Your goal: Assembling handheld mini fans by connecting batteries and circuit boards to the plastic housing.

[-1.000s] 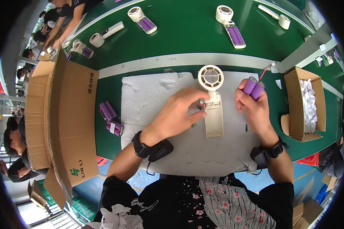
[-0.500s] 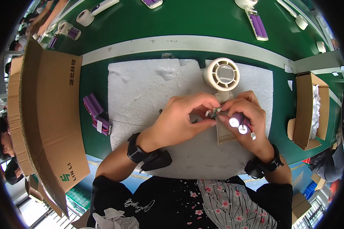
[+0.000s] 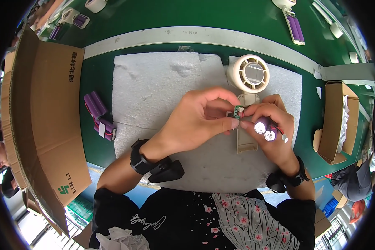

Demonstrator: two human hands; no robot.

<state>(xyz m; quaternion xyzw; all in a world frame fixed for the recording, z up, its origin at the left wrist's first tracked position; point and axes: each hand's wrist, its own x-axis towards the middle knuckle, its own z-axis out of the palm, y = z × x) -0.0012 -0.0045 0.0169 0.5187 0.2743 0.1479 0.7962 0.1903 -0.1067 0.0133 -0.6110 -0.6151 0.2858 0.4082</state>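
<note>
My left hand (image 3: 191,121) pinches a small green circuit board (image 3: 238,111) between thumb and fingers; a pale connector sits on the board. My right hand (image 3: 277,118) curls around a purple two-cell battery pack (image 3: 265,129) whose bright ends face up. From the pack trail thin wires with a white plug (image 3: 284,138). My right thumb and fingertips are pinched close beside the board; whether they grip a wire there I cannot make out. Beneath both hands lies a cream handheld fan (image 3: 251,74), round head away from me, its open handle shell (image 3: 248,143) partly hidden by my fingers.
A white foam mat (image 3: 146,91) covers the green table. Left of it lie purple battery packs (image 3: 96,109), beside a tall cardboard box (image 3: 56,112). A smaller box (image 3: 329,125) with white pieces stands right. Beyond the metal rail (image 3: 154,36) is another fan with purple cells (image 3: 295,29).
My left fingers have turned the circuit board, so its green face with the connector shows more. The whole view has shifted slightly; the battery pack stays in my right hand.
</note>
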